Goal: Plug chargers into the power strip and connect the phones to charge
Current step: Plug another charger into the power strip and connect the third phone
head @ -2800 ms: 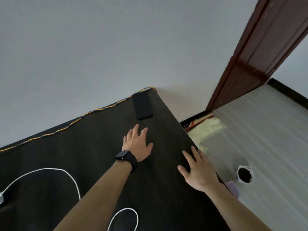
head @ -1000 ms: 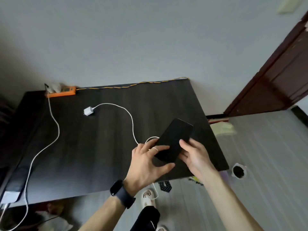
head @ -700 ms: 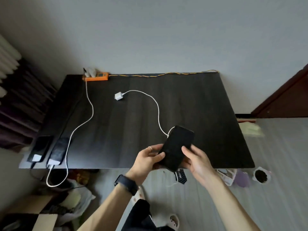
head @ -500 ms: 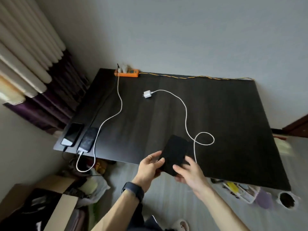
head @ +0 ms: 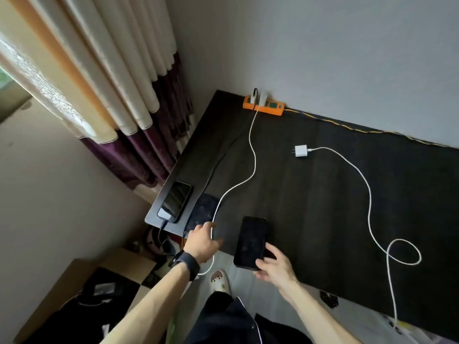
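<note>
My right hand [head: 275,268] grips the near end of a black phone [head: 250,240], which lies at the front edge of the dark table [head: 310,207]. To its left, my left hand [head: 202,242] reaches onto the table corner. Its fingers touch a white cable [head: 252,150], which runs past the thumb. That cable leads from the orange power strip [head: 269,109] toward a dark phone [head: 203,209]. Another phone [head: 175,201] lies at the corner on a dark cable. A loose white charger [head: 301,151] lies unplugged, and its cable [head: 368,197] loops at the right.
Curtains [head: 119,83] hang left of the table. A cardboard box [head: 82,289] and clutter sit on the floor below the corner. A white slipper [head: 219,281] shows by the table's front edge. A yellow cord [head: 360,129] runs along the wall.
The view swung left. My left hand let go of the black phone and moved left to the white cable. My right hand alone now holds the phone at the table edge.
</note>
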A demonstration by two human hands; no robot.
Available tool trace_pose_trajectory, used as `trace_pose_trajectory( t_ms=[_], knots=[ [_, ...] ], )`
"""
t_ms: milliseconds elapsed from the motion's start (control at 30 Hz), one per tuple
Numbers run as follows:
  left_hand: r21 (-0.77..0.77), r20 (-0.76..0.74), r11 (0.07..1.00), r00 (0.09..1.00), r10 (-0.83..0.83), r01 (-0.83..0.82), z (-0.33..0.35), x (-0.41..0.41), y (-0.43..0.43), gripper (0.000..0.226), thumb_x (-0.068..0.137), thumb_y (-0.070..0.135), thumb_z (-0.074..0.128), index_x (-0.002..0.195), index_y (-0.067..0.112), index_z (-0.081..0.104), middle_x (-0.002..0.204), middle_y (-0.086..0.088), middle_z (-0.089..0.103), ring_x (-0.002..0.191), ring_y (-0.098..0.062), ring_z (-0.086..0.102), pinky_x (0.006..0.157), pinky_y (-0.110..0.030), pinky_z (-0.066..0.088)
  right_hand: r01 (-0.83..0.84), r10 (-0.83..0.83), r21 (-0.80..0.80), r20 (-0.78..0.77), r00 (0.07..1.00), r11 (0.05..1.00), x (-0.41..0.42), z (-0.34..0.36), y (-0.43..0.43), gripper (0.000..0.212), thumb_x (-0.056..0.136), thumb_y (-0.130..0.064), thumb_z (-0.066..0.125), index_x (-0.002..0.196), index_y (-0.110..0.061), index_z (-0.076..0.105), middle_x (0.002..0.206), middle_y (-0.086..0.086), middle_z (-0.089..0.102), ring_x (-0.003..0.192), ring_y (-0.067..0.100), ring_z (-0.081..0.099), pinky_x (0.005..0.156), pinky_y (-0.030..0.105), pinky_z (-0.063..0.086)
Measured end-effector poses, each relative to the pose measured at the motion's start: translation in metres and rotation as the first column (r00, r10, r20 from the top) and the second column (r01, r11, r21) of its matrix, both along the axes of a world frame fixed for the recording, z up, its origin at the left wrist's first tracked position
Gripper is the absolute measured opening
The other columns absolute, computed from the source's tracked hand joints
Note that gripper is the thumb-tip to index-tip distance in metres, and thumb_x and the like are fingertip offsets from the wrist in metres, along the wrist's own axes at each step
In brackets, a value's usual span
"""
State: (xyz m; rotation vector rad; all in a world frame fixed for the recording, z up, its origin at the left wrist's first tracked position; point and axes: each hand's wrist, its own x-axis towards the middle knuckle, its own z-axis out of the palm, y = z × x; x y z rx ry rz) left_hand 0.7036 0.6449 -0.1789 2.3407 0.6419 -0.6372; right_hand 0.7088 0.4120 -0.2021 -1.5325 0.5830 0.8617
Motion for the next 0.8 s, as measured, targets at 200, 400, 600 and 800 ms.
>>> trace_pose_trajectory(
  t_ms=[200,400,600,800],
  knots=[
    [0.315,-0.186,0.79,0.85,-0.492,0.526,-0.036,0.009,0.052,0.083,0.092,0.02,0.052,0.158,0.032,0.004,0.168,0.0,-0.003,0.153,-0.031,-0.006,0.12,-0.059,0.007,0.001,0.005,-0.119,0.048,0.999,0.993,0.011,-0.019,0.054,0.067,0.09,0.001,0.067,0.147,-0.029,0.046,0.106,0.001,0.074,0.092,0.023,0.074,0.071,0.032,0.062],
    [0.318,-0.241,0.741,0.807,-0.54,0.591,-0.052,0.016,0.069,0.085,0.1,0.028,0.052,0.154,0.045,-0.01,0.166,-0.005,-0.017,0.152,-0.037,-0.003,0.121,-0.057,0.01,0.051,-0.043,-0.164,0.051,0.998,0.985,0.017,-0.038,0.078,0.061,0.09,0.002,0.068,0.14,-0.028,0.051,0.094,-0.01,0.072,0.091,0.02,0.073,0.071,0.033,0.062],
    [0.291,-0.226,0.775,0.827,-0.514,0.561,-0.051,0.021,0.079,0.084,0.097,0.04,0.056,0.151,0.056,-0.007,0.164,-0.019,-0.015,0.152,-0.032,0.011,0.122,-0.052,0.017,0.007,0.016,-0.33,0.066,0.998,0.944,0.023,-0.047,0.089,0.05,0.088,-0.005,0.072,0.132,-0.022,0.056,0.106,0.002,0.068,0.085,0.022,0.075,0.07,0.03,0.063],
    [0.305,-0.218,0.766,0.825,-0.522,0.566,-0.051,0.022,0.083,0.081,0.099,0.039,0.052,0.15,0.056,-0.01,0.165,-0.018,-0.009,0.151,-0.032,0.014,0.122,-0.051,0.017,-0.042,0.051,-0.431,0.01,0.999,0.902,0.022,-0.055,0.095,0.023,0.088,-0.014,0.074,0.104,-0.019,0.058,0.098,0.004,0.069,0.065,0.021,0.076,0.065,0.034,0.063]
  ],
)
